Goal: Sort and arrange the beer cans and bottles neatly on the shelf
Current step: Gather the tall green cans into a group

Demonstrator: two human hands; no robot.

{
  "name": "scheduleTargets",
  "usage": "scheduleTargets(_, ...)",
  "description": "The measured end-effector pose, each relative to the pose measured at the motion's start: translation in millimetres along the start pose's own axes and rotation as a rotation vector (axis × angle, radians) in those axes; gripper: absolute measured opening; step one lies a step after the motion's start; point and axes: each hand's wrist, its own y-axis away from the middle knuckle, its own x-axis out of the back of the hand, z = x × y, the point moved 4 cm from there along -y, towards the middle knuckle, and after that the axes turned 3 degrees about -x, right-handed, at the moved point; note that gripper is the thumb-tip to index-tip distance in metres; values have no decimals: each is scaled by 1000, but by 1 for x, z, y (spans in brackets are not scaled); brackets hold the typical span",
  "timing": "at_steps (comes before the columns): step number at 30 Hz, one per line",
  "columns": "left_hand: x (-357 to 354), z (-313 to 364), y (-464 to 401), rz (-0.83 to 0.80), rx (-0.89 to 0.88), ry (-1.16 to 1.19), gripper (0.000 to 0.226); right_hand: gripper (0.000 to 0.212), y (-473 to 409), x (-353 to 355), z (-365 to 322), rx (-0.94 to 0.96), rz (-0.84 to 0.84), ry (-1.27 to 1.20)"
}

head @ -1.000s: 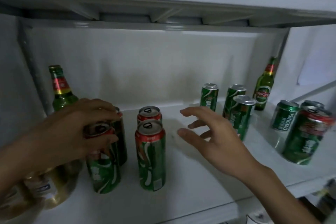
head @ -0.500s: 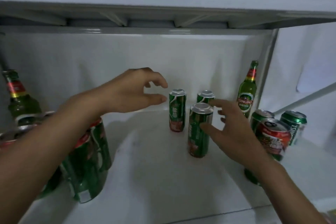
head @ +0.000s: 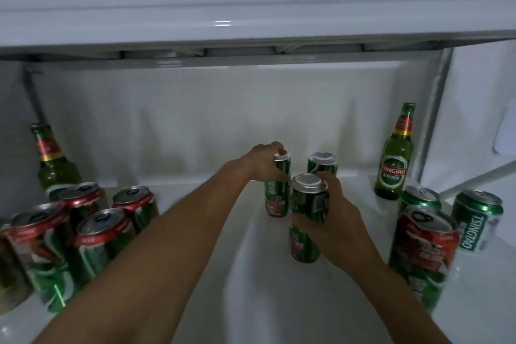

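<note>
Left cluster: red-topped cans (head: 100,234) grouped by a green bottle (head: 51,159), released since a second ago.
Left hand (head: 265,162): has crossed to mid-shelf; fingers now curled over a slim can (head: 276,195).
Right hand (head: 332,220): half a second ago only reaching; now wrapped round the front slim can (head: 307,220).
Third slim can (head: 322,163): behind, untouched.
Right side: Tsingtao bottle (head: 393,165), mixed cans (head: 474,220) on the shelf (head: 251,288).
Reading: slim cans appear next for grouping.
</note>
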Motion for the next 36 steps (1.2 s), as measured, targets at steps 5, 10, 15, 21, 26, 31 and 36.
scheduleTargets(5, -6, -7, -3, 140, 0, 86, 68, 75, -4, 0, 2, -4, 29, 29)
scheduleTargets(10, -2, -8, 6, 187, 3, 135, 80, 80, -9, 6, -1, 15, 52, 83)
scheduleTargets(15, 39, -3, 33, 224, 9, -8, 61, 84, -18, 2, -25, 126, 40, 193)
scheduleTargets(21, 125, -33, 87, 285, 70, 62, 72, 84, -39, -14, -80, 197, 57, 59)
scheduleTargets(26, 170, -82, 137, 308, 130, 9, 76, 81, -66, -56, -132, 253, -9, 5)
scheduleTargets(31, 189, -142, 173, 291, 217, -69, 77, 77, -86, -115, -163, 260, -101, -15)
scheduleTargets(36, 192, -186, 193, 269, 269, -144, 76, 75, -92, -164, -167, 235, -189, -16)
